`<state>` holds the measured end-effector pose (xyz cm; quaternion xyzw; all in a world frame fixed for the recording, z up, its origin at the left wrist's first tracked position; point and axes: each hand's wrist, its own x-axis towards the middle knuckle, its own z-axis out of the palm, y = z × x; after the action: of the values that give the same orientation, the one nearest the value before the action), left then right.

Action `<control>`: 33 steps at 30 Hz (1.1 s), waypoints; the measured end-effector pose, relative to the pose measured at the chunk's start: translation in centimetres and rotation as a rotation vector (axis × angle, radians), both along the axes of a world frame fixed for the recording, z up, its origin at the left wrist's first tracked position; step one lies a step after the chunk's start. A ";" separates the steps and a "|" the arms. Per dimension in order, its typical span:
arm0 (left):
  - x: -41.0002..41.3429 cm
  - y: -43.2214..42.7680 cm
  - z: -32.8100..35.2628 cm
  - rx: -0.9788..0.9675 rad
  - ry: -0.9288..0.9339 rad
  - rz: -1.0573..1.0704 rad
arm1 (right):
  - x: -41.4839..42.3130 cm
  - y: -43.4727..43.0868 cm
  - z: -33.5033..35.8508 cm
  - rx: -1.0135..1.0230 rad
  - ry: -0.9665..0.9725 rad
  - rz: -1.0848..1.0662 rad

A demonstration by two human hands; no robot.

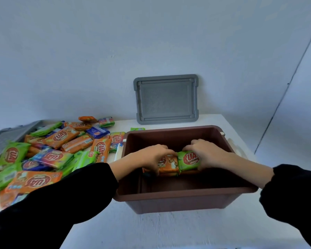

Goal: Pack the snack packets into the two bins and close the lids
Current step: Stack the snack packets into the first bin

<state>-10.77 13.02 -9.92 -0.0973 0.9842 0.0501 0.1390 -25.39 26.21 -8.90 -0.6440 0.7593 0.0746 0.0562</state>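
Sleeves (70, 198) outside bin (169, 195) rim; hands (152, 156) on packets (188, 161)

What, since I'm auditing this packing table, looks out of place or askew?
Nothing damaged or spilled. The packets lie in a jumbled, overlapping heap left of the brown bin, some covering a flat gray lid at far left. An upright gray lid leans on the wall.

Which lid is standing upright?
The grey lid behind the brown bin, leaning on the wall; the other lid lies flat at far left.
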 end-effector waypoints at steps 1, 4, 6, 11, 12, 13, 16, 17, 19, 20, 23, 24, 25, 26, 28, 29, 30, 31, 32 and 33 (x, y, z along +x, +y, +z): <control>0.0 0.0 -0.1 -0.032 -0.008 -0.007 | 0.0 0.0 -0.2 -0.004 0.011 0.005; 0.1 0.1 -0.3 -0.120 -0.014 -0.031 | 0.2 0.2 -0.5 -0.013 0.025 0.015; 0.1 0.1 -0.3 -0.118 -0.009 -0.033 | 0.3 0.2 -0.5 -0.018 0.029 0.024; -0.1 -0.3 -0.3 -0.080 -0.029 -0.014 | 0.0 -0.1 -0.6 -0.015 0.019 0.037; -0.1 -0.3 -0.2 -0.067 -0.034 -0.010 | -0.1 -0.1 -0.5 -0.012 0.006 0.037; 0.0 -0.3 0.1 -0.045 -0.029 -0.003 | -0.1 -0.1 -0.3 -0.013 -0.017 0.033; 0.9 -0.7 2.1 0.109 0.128 0.065 | 0.0 -0.3 1.2 -0.087 -0.122 0.016; 1.4 -1.1 3.1 0.179 0.226 0.110 | 0.2 -0.6 2.2 -0.140 -0.161 0.019; 2.8 -2.0 5.3 0.263 0.428 0.198 | 0.8 -1.5 4.4 -0.244 -0.241 0.045; 3.6 -2.6 6.3 0.271 0.514 0.238 | 1.2 -2.2 5.6 -0.288 -0.276 0.069; 6.6 -4.7 9.1 0.236 0.679 0.351 | 2.8 -5.1 8.5 -0.402 -0.330 0.155; 7.7 -5.5 9.8 0.213 0.706 0.393 | 3.4 -6.4 9.2 -0.430 -0.332 0.185; 8.9 -6.4 10.3 0.189 0.724 0.442 | 4.0 -7.7 9.7 -0.452 -0.332 0.214; 10.0 -7.2 10.6 0.162 0.736 0.499 | 4.6 -9.2 10.0 -0.467 -0.333 0.243; 12.1 -8.9 10.6 0.118 0.735 0.629 | 6.1 -12.2 10.1 -0.475 -0.343 0.299; 13.2 -9.6 10.4 0.109 0.722 0.697 | 6.8 -13.7 10.0 -0.470 -0.346 0.326; 14.1 -10.3 10.0 0.106 0.707 0.763 | 7.6 -15.2 9.7 -0.458 -0.345 0.352; 15.0 -10.8 9.4 0.104 0.689 0.824 | 8.5 -16.7 9.3 -0.448 -0.345 0.378; 15.8 -11.2 8.7 0.101 0.668 0.878 | 9.4 -18.2 8.8 -0.439 -0.351 0.403; 16.5 -11.6 7.9 0.098 0.645 0.932 | 10.3 -19.6 8.2 -0.420 -0.357 0.425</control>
<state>5.70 1.43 -2.05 -0.4944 0.8265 0.1790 -0.2010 -15.08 6.63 -0.68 -0.7881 0.5852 -0.1870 0.0379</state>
